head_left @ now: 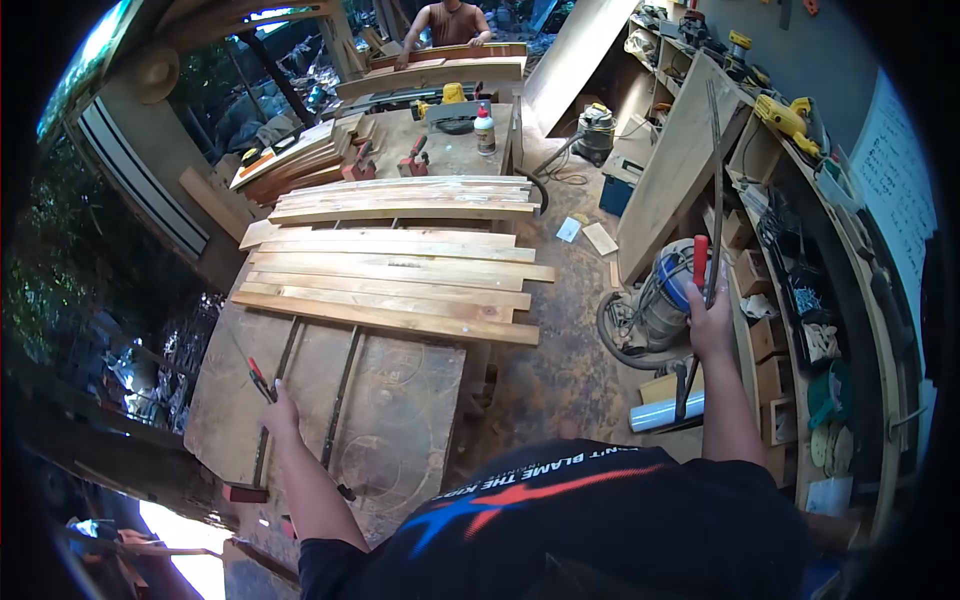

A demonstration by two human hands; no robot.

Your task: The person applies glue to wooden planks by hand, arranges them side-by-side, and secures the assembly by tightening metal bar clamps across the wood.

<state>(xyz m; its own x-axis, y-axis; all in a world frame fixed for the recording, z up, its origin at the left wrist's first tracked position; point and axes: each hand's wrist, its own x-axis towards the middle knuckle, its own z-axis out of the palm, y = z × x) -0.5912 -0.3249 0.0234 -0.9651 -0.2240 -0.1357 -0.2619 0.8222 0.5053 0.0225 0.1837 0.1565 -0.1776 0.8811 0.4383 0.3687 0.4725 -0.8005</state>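
Note:
My right hand (711, 318) is closed around a long bar clamp (715, 170) with a red handle, held upright beside the shelves. Its lower jaw hangs near the floor. Over the near part of the worktable, my left hand (283, 408) grips another slim clamp (260, 378) with a red-and-black handle; its thin bar points away, and its full shape is hard to make out. Two dark clamp bars (345, 400) lie on the worktable (405, 410), running under a row of wooden boards (390, 290). The boards lie side by side with uneven ends.
Behind these is a second row of boards (400, 205), then red clamps (412, 158) and a glue bottle (485, 132). A shop vacuum (662, 300) with its hose stands at my right, before tool shelves (770, 340). Another person (450, 25) works at the far end.

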